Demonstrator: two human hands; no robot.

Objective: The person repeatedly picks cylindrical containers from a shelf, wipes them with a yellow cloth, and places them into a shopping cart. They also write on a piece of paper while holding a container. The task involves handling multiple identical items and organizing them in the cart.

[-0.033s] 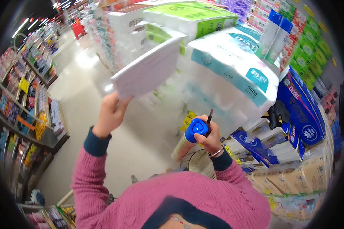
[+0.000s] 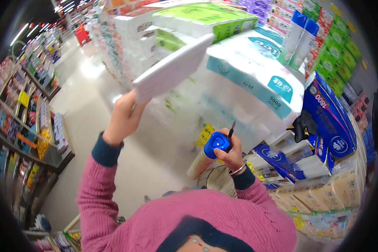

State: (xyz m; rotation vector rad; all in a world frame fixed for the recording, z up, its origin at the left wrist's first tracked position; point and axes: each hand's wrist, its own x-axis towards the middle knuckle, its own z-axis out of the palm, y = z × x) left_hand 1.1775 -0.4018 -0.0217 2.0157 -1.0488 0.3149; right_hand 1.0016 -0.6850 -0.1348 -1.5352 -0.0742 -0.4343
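My left hand is closed on the lower corner of a thin white paper pad, raised and tilted in front of the stacked tissue packs. Its face is blurred. In my right hand is an upright-leaning spray can with a blue cap, my thumb lying against the cap. A dark pen sticks up from between the same fingers. Beyond the right hand stands a large white and teal tissue pack. On top of it are two blue-capped spray cans.
A green and white tissue pack lies on the stack ahead. Blue tissue packs and beige packs fill the right side. Shelves of small goods line the left across a pale floor. A round wooden stool top is by my right wrist.
My left hand has shifted slightly up and to the right with the paper pad, which now shows narrower. The right hand keeps its hold on the spray can and pen.
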